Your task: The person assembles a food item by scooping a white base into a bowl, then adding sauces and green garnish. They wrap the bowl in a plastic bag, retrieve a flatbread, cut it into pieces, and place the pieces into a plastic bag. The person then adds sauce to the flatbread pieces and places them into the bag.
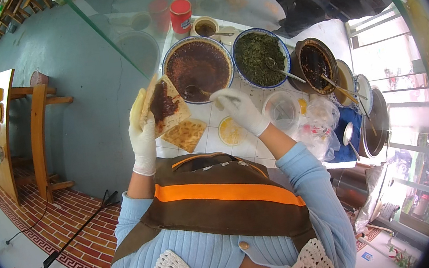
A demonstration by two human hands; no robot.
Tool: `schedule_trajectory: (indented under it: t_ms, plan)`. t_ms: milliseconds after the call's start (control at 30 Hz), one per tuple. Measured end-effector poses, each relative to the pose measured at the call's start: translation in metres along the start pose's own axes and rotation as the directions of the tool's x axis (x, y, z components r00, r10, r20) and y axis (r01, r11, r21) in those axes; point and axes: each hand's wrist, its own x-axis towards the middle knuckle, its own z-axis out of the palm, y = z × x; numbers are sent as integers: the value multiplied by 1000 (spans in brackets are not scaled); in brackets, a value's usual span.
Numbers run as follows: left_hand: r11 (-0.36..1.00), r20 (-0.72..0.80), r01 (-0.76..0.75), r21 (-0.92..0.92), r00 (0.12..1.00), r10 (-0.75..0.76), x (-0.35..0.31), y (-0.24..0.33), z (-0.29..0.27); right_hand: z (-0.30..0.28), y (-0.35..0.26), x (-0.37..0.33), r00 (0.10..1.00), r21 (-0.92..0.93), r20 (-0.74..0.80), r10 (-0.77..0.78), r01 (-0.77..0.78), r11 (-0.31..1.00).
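Note:
My left hand [143, 138], in a white glove, grips a square flatbread [173, 119] by its left side, tilted up. Dark red sauce is smeared over the bread's face. A blue-rimmed bowl of dark red sauce [199, 65] stands just beyond it. At the bowl's near rim my gloved right hand [238, 110] has its fingers closed around the handle end of a spoon [193, 91], whose head dips into the sauce; the fingers hide most of the handle. Below the held bread, a browned flatbread piece [185, 136] lies on the white tiled counter [206, 147].
Right of the sauce stands a bowl of chopped greens [258, 55] with a spoon. Farther right are a dark pot of sauce [317, 66], a clear plastic tub [281, 110] and plastic bags [317, 128]. A red can [181, 16] and small cup [205, 26] stand behind, near a glass panel [103, 32].

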Motion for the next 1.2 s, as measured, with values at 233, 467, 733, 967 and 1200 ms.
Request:
schedule_trajectory:
  t_ms: [233,467,733,967,1200]
  plan:
    - [990,21,-42,136,999,40,4,5,16,-9,35,13,900,517,-305,312,-119,848]
    - [977,44,-86,193,996,79,29,-12,46,-44,-22,4,904,267,-418,92,25,963]
    - [999,13,52,-7,999,-52,58,-3,77,-24,-72,5,933,103,-327,-148,191,976]
    - [996,49,73,-42,996,-71,70,0,94,-12,-77,20,942,189,-312,-125,190,963]
    - [996,52,41,-81,998,-37,89,2,104,-16,-82,12,943,138,-291,-159,206,969]
